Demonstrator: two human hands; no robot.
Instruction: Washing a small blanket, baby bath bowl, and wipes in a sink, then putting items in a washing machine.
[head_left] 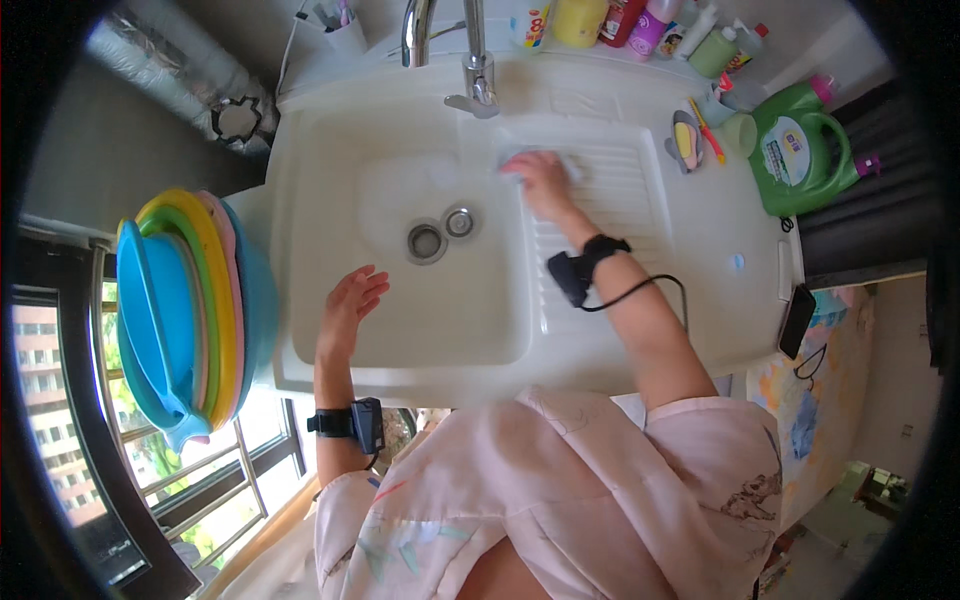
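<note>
My right hand is at the far left corner of the ridged drainboard, its fingers closed over a pale cloth. Only the cloth's edges show beside the fingers, and the hand is slightly blurred. My left hand hovers over the near left part of the white sink basin, fingers apart and holding nothing. A round drain and a smaller metal drain fitting lie in the basin floor, with whitish suds behind them.
A chrome faucet rises behind the basin. Bottles line the back ledge. A soap dish and green detergent jug stand right. A phone lies at the right edge. Stacked plastic basins lean at left.
</note>
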